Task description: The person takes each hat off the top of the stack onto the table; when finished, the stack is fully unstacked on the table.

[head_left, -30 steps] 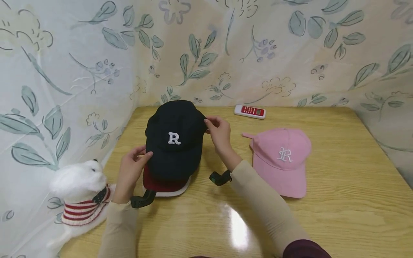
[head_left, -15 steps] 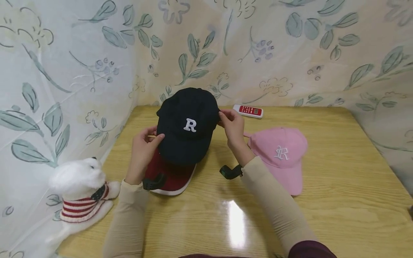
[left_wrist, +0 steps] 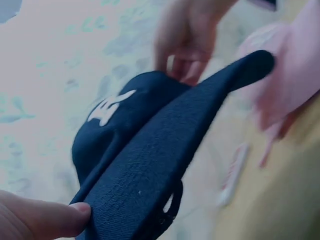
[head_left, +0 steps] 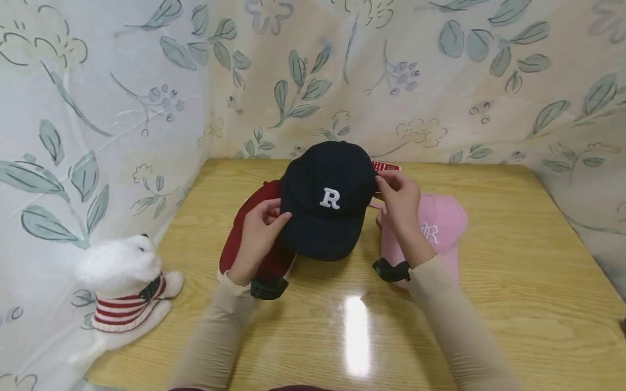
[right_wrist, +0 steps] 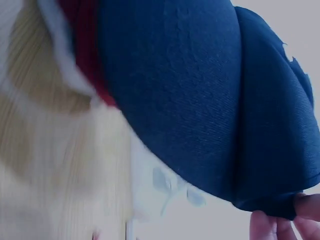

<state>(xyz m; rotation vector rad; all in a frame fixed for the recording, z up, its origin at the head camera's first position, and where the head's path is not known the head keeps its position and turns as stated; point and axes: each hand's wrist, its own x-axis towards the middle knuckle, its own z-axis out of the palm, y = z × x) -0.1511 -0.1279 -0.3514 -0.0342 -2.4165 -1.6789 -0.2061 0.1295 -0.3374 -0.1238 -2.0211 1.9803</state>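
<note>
Both hands hold a dark navy baseball cap (head_left: 325,206) with a white letter R, lifted over the table with its brim toward me. The left hand (head_left: 259,231) pinches the cap at the left end of the brim; its thumb (left_wrist: 75,220) lies on the brim in the left wrist view. On the other side, the right hand (head_left: 401,203) pinches the crown's lower edge, fingertips (right_wrist: 305,205) showing in the right wrist view. A dark red cap (head_left: 254,222) with a white brim edge lies on the table, partly hidden behind the left hand. Behind the right hand and wrist lies a pink cap (head_left: 450,217).
A red and white remote (head_left: 388,166) lies at the back, partly covered by the navy cap. At the left sits a white plush dog (head_left: 119,266) in a striped sweater. Patterned cloth (head_left: 415,70) hangs behind the wooden table (head_left: 528,282).
Both hands have carried the navy cap up off the dark red cap and to the right. More of the dark red cap shows now, and the right arm covers part of the pink cap.
</note>
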